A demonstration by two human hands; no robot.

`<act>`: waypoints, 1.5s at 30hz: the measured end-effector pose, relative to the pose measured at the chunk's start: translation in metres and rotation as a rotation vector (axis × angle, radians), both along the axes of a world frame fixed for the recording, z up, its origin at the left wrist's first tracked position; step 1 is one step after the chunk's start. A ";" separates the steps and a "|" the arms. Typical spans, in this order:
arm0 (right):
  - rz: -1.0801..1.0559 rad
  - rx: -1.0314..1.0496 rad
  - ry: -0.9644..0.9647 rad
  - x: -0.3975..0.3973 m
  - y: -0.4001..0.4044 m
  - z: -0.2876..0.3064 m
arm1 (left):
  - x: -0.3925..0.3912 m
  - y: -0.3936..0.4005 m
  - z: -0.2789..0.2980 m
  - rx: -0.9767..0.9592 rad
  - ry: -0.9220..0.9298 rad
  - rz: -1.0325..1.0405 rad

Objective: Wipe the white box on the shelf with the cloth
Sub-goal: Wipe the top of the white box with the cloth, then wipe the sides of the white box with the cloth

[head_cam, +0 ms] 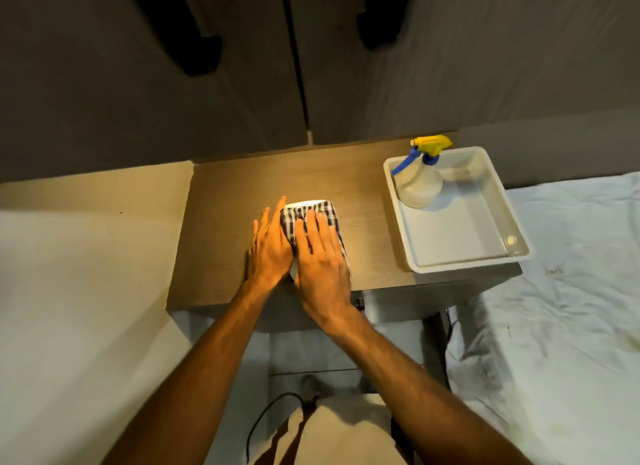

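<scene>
My right hand [320, 253] lies flat with fingers spread on the striped cloth [323, 212], pressing it onto the white box [304, 203], of which only a thin bright edge shows just beyond my fingertips. My left hand [268, 250] stands open just beside the right one, fingers straight and together, its edge against the box's side and gripping nothing. Both rest on the wooden shelf [225, 222], and well off to the right of my right hand a grey tray [491, 253] holds a spray bottle [420, 174] with a yellow and blue head.
</scene>
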State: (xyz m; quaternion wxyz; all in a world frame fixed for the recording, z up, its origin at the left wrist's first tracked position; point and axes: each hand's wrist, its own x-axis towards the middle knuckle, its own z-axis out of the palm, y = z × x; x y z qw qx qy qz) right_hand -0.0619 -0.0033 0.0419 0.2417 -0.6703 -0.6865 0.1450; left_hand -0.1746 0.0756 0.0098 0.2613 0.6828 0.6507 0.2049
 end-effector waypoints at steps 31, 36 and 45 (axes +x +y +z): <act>-0.384 -0.436 1.117 0.057 0.024 -0.048 | 0.055 0.006 0.025 0.111 0.355 -0.052; -0.363 -0.424 1.164 0.041 -0.008 -0.040 | 0.055 0.007 0.024 0.117 0.379 -0.065; -0.228 -0.515 0.999 0.071 0.056 -0.040 | 0.055 0.008 0.022 0.121 0.402 -0.061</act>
